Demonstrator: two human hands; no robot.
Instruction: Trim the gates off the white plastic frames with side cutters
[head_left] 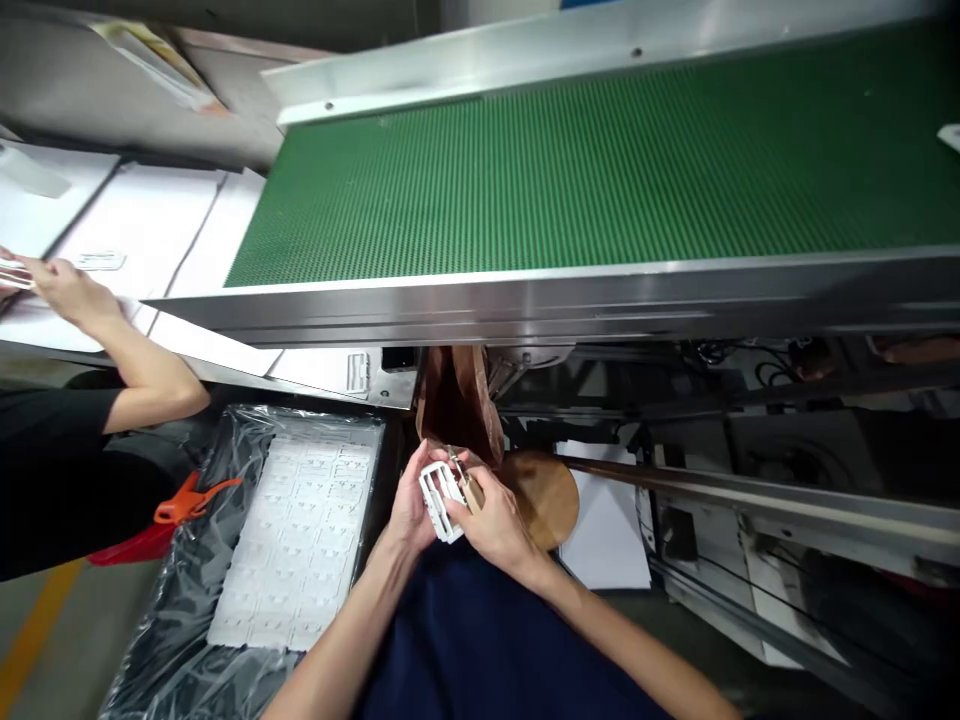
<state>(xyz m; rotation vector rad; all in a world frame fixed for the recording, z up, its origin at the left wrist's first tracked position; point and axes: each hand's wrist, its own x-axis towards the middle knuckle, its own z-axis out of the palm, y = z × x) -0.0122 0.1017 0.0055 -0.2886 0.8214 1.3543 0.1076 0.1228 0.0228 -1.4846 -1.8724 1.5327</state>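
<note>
Navy clothing (480, 640) is the closest thing to us, just below our hands. Our left hand (409, 510) has its fingers curled round a white slotted part (441, 497), so that's sitting right in front of us, tilted a bit. Our right hand (496, 518) is closed round a tan-handled tool (472, 493), thumb reaching over the part's edge. The metal tip is up by the part's top end; we honestly can't tell if it's touching.

Left of our left hand there's a box lined with clear plastic (187, 640), with white pieces in rows (296, 540) inside, and past that something with an orange handle (184, 503). Just right of our right hand we've got a round brown disc (544, 500), then white sheets (600, 530) beyond it. A brown bag (454, 400) gapes just ahead of both hands.

Further off, ahead and left of our left hand, the bench (394, 385) carries a similar white piece (358, 373). Way over left, a co-worker's hand (67, 290) grips another one. Straight ahead, beyond our hands, runs a green ribbed belt (525, 190) with metal rails.
</note>
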